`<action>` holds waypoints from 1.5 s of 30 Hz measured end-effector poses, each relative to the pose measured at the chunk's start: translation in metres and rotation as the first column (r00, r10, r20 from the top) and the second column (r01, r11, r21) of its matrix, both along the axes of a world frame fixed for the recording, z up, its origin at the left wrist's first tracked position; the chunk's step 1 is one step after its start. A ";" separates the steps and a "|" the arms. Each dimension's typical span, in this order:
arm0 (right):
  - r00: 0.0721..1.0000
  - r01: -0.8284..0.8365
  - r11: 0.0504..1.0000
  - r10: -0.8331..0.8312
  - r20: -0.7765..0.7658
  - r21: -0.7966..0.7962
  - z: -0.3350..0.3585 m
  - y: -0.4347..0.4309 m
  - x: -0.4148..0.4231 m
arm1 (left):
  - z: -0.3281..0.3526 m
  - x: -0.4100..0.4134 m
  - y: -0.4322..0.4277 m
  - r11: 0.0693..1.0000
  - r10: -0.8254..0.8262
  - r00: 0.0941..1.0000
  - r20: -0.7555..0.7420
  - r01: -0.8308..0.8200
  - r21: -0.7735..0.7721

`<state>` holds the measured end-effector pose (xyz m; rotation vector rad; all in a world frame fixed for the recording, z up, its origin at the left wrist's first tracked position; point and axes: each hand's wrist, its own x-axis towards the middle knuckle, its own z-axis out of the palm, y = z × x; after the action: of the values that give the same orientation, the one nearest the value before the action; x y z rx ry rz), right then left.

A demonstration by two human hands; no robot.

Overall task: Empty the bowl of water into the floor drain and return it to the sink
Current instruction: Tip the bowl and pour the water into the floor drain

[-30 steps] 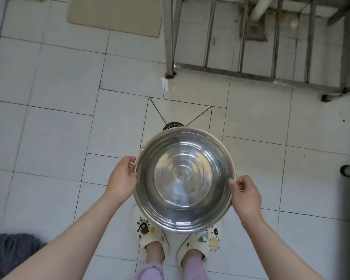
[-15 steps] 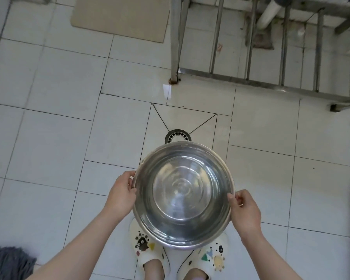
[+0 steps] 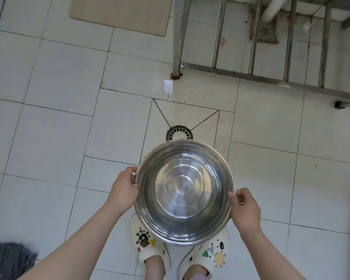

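More of the floor drain [image 3: 179, 134] showing now vs a sec ago, bowl [image 3: 183, 192] sitting lower in view. Shiny metal bowl held up w/ both hands, just this side of drain, above two white shoes [image 3: 148, 245]. Left hand [image 3: 123, 188] wrapped on left rim. Right hand [image 3: 244, 209] wrapped on right rim. Grey mop [image 3: 8, 259] bottom left.
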<state>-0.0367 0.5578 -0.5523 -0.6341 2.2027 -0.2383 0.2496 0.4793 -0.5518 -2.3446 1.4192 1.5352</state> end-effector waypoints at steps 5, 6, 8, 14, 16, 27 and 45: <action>1.000 0.008 1.000 -0.008 -0.005 0.007 -0.005 -0.004 -0.001 | -0.004 -0.002 -0.004 1.000 -0.006 1.000 0.008 0.006 -0.001; 1.000 0.007 1.000 -0.007 -0.008 0.009 -0.007 -0.004 -0.001 | -0.005 -0.002 -0.005 1.000 -0.006 1.000 0.007 0.006 -0.001; 1.000 0.007 1.000 -0.007 -0.006 0.009 -0.008 -0.007 -0.001 | -0.006 -0.002 -0.006 1.000 -0.011 1.000 0.011 0.011 0.001; 1.000 0.011 1.000 -0.011 0.006 0.015 -0.010 -0.013 0.000 | -0.010 -0.002 -0.013 1.000 -0.005 1.000 0.017 0.005 0.015; 1.000 0.010 1.000 -0.010 0.008 0.021 -0.010 -0.015 0.001 | -0.011 -0.002 -0.015 1.000 -0.009 1.000 0.018 0.008 0.024; 0.999 0.031 0.999 -0.031 0.025 0.026 -0.010 -0.020 0.002 | -0.016 -0.001 -0.022 0.999 -0.022 1.000 0.010 0.022 0.037; 0.999 0.045 0.998 -0.046 0.013 0.034 -0.009 -0.021 0.000 | -0.016 -0.006 -0.032 0.998 -0.027 1.000 0.007 0.027 0.058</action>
<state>-0.0367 0.5371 -0.5616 -0.5632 2.2053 -0.2281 0.2440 0.4477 -0.5678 -2.2868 1.3790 1.5376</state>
